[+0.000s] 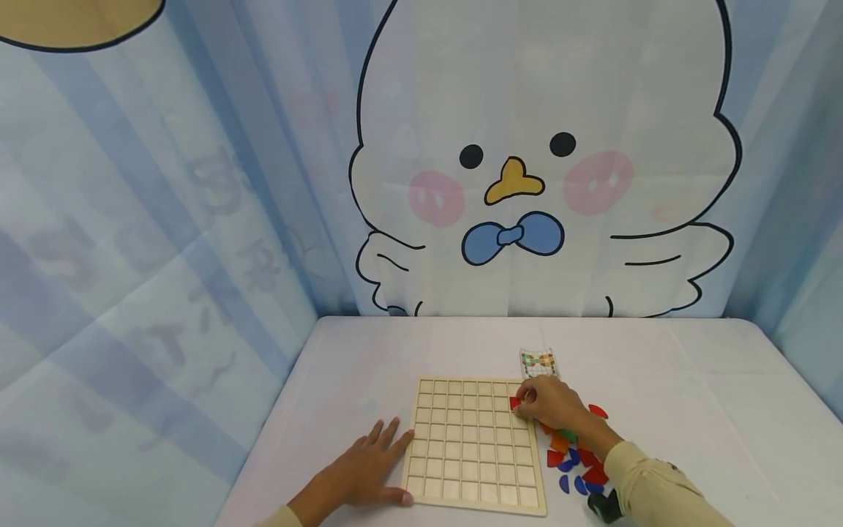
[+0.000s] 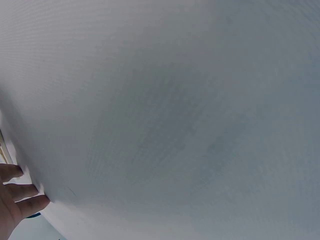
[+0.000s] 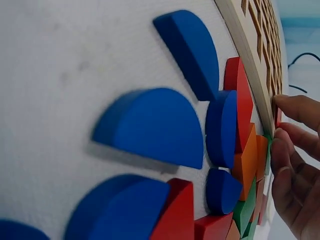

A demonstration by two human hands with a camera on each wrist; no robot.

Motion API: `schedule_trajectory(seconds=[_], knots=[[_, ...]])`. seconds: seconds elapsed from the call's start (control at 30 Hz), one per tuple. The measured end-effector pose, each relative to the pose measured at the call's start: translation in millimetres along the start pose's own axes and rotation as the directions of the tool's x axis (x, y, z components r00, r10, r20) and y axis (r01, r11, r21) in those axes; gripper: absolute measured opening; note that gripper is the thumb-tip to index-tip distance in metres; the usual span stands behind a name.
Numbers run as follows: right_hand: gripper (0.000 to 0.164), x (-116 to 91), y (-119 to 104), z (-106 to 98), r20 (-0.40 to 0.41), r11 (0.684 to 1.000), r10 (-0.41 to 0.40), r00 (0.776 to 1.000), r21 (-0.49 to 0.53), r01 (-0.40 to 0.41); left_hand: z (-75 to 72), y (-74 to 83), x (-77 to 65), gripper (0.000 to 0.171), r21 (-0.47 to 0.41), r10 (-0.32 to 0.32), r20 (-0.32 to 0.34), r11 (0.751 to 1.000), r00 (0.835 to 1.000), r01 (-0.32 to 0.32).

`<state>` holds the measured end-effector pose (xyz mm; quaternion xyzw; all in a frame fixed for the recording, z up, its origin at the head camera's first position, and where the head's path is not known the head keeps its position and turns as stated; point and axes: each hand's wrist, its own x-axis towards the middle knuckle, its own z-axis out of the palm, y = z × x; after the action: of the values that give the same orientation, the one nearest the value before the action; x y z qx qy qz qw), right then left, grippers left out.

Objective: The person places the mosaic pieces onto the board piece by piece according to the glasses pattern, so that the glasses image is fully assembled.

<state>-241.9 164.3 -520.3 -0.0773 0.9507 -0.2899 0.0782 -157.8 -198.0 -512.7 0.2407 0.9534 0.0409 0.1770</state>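
A square wooden grid board lies flat on the table. My left hand rests beside its left edge, fingers spread, with the forefinger and thumb right at the rim. Part of that hand shows at the lower left of the left wrist view. Over the board's upper right corner, my right hand pinches a small red block between thumb and fingers. The right wrist view shows this red block at the fingertips, close over the grid; its full shape is hidden by the fingers.
Right of the board lie loose blocks: blue half-rounds, red pieces, orange ones and a green one. A printed card lies behind the board. A dark object sits by the right sleeve. A curtain hangs behind the table.
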Motion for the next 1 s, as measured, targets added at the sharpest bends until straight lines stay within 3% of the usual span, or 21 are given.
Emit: schedule_trajectory(seconds=[0.2, 0.33, 0.47, 0.73, 1.0], knots=[[0.025, -6.1, 0.7, -2.2, -0.003, 0.998, -0.05, 0.999, 0.038, 0.05, 1.8, 0.0, -1.2, 0.102, 0.01, 0.004, 0.008, 1.0, 1.0, -0.004], [0.023, -7.2, 8.8, -8.0, 0.012, 0.981, -0.171, 0.985, 0.099, 0.169, 3.5, -0.2, -0.2, 0.102, 0.018, 0.011, 0.009, 1.0, 1.0, -0.011], [0.025, -5.4, 21.0, -14.2, 0.054, 0.96, -0.238, 0.97, 0.165, 0.227, 3.0, -0.1, 1.0, 0.101, 0.024, 0.007, 0.007, 1.0, 1.0, -0.007], [0.025, -12.3, 41.7, -26.3, 0.074, 0.966, -0.149, 0.986, 0.224, 0.129, 2.2, -1.1, 3.0, 0.101, 0.024, 0.002, 0.009, 1.0, 1.0, -0.003], [0.027, -25.7, 59.5, -32.1, 0.084, 0.978, -0.108, 0.991, 0.189, 0.091, 4.8, -2.6, 3.4, 0.103, 0.012, -0.01, 0.009, 1.0, 1.0, 0.01]])
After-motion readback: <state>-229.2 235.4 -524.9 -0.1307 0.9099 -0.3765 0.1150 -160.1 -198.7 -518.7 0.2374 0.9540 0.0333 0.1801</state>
